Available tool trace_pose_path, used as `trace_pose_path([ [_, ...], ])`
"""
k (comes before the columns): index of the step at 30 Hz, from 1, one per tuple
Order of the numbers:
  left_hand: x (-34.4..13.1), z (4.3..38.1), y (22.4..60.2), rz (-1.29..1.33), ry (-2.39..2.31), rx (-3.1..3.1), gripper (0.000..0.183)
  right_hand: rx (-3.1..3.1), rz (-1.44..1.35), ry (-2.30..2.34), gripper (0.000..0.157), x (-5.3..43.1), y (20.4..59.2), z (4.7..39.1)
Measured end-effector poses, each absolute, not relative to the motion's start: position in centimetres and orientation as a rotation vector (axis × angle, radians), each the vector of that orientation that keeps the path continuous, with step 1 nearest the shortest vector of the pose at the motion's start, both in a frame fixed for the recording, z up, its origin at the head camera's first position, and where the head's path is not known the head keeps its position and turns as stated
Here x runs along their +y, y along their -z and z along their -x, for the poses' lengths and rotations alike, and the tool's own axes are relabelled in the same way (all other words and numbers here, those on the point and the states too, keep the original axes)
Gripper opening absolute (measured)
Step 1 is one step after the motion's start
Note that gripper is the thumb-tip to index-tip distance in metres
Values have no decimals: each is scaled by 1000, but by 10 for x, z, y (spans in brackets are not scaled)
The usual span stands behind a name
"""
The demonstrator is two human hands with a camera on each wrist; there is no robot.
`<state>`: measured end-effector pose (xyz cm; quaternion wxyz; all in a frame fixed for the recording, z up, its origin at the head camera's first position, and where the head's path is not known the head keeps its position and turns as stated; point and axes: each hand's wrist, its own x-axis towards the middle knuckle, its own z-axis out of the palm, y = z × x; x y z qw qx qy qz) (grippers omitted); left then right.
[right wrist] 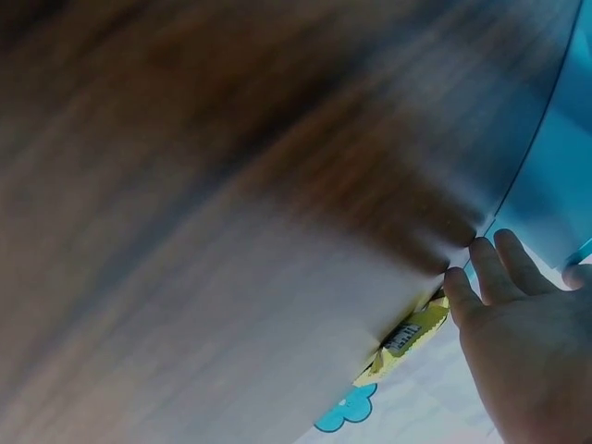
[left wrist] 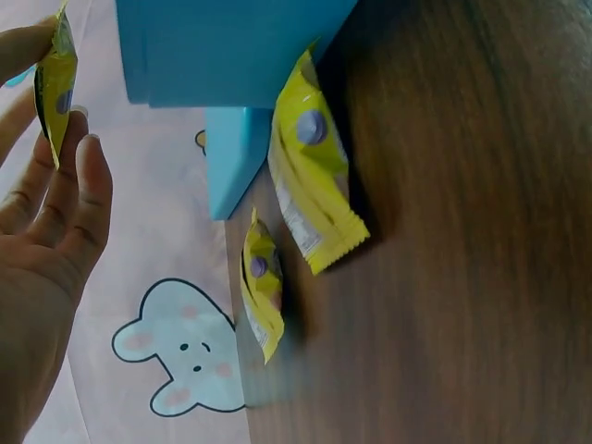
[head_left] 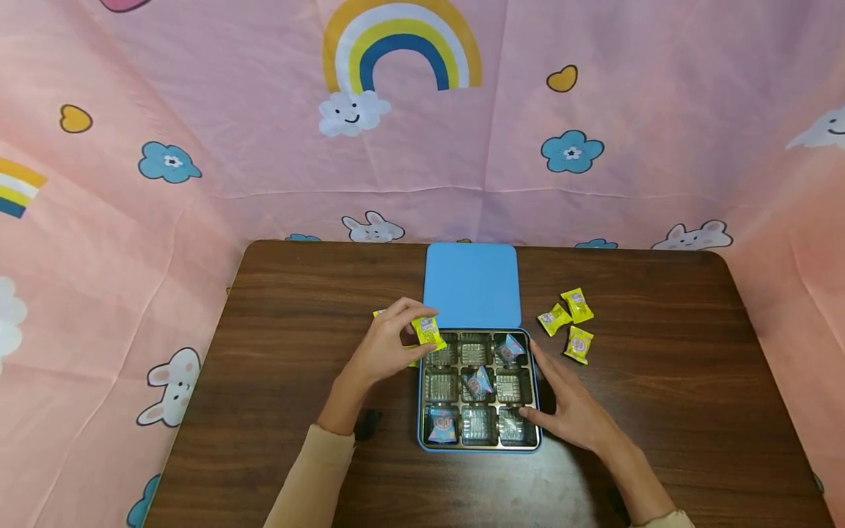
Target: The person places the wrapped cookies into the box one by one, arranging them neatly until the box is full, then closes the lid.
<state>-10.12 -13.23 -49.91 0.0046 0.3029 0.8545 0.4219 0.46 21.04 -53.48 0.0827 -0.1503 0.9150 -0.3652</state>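
Note:
My left hand (head_left: 389, 341) pinches a yellow-wrapped candy (head_left: 428, 332) between thumb and fingertips, over the far left compartment of a blue tin (head_left: 479, 449). In the left wrist view the same candy (left wrist: 57, 88) stands on edge in the fingers. A clear divided insert fills the tin. Blue-wrapped candies lie in its far right compartment (head_left: 510, 350), its middle compartment (head_left: 478, 383) and its near left compartment (head_left: 443, 425). My right hand (head_left: 571, 403) rests along the tin's right side with fingers fairly straight, its thumb over the near right compartment.
Two more yellow candies (left wrist: 314, 171) lie left of the tin, mostly hidden behind the left hand in the head view. Three yellow candies (head_left: 578, 343) sit to its right. The blue lid (head_left: 472, 284) lies behind the tin on the brown table (head_left: 297, 315). Patterned cloth surrounds the table.

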Motion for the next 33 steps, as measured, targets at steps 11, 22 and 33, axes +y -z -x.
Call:
trace_pose_path([
  [11, -118, 98, 503, -1056, -1173, 2691, 55, 2731, 447, 1095, 112, 210, 536, -7],
  [22, -116, 97, 504, -1115, -1065, 2778, 56, 2734, 416, 1073, 111, 209, 534, -6],
  [33, -118, 97, 508, -1100, -985, 2855, 60, 2741, 403, 1066, 110, 210, 535, -6],
])
